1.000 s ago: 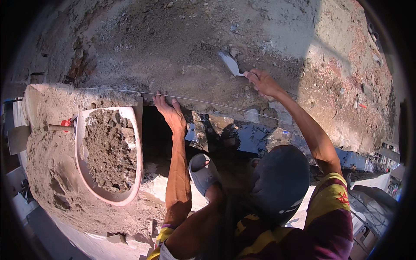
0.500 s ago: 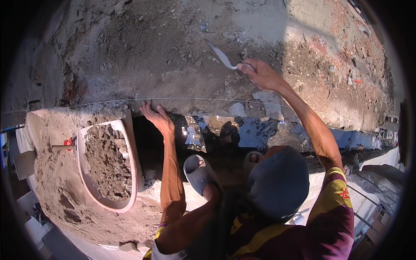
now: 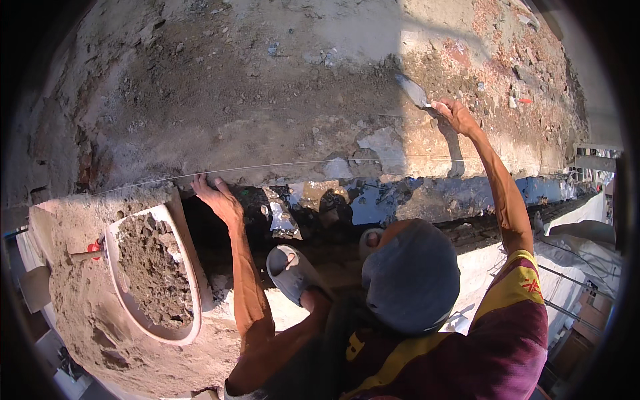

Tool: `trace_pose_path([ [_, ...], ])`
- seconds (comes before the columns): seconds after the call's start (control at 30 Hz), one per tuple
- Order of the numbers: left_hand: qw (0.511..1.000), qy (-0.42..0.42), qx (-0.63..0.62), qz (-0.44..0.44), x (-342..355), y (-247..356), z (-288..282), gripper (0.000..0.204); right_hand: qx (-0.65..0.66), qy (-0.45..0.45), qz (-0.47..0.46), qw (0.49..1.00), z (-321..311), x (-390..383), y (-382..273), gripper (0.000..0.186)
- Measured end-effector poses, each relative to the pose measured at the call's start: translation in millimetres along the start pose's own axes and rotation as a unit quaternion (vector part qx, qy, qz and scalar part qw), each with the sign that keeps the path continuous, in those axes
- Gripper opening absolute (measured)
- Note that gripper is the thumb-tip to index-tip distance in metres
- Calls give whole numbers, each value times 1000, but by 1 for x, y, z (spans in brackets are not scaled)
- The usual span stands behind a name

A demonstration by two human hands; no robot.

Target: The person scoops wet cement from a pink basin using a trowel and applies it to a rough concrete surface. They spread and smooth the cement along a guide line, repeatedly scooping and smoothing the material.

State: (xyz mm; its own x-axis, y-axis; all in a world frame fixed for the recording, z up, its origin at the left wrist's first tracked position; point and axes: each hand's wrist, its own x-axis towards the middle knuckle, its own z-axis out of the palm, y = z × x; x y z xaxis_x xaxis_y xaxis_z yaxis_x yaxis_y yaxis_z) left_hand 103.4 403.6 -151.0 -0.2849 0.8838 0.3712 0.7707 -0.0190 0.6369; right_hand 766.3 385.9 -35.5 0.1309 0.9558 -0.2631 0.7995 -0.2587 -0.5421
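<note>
My right hand (image 3: 456, 117) is closed on the handle of a trowel (image 3: 413, 91). Its pointed metal blade reaches up and left, close over the rough dirt and mortar surface (image 3: 280, 113), where shade meets sunlight. Whether the blade touches the surface I cannot tell. My left hand (image 3: 220, 200) holds nothing; its fingers are apart and rest on the near edge of that surface, just by a taut white string (image 3: 267, 165). The string runs along the edge from left to right.
Left of my left arm, an oval pale basin (image 3: 198, 293) holds crumbly grey-brown mix. Beside it lies a tool with a red part (image 3: 95, 249). A dark gap with wet, shiny patches (image 3: 373, 204) runs below the edge. My sandalled foot (image 3: 288, 267) is near it.
My right hand has carried the trowel to the right, from the shaded dirt to the sunlit border. The left hand stays at the edge while the whole view has shifted slightly.
</note>
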Motion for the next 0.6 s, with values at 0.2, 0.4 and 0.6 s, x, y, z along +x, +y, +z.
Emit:
trace_pose_path([
  [0.2,999,35,8,25,2,-10,-7,57,78,43,52,995,-12,-15,2,66],
  [0.4,1000,10,6,16,-1,-2,11,56,140,-162,-47,976,44,-15,-58,38],
  [0.6,998,15,54,-8,-5,-30,-38,48,139,-45,87,985,-16,-10,61,41],
])
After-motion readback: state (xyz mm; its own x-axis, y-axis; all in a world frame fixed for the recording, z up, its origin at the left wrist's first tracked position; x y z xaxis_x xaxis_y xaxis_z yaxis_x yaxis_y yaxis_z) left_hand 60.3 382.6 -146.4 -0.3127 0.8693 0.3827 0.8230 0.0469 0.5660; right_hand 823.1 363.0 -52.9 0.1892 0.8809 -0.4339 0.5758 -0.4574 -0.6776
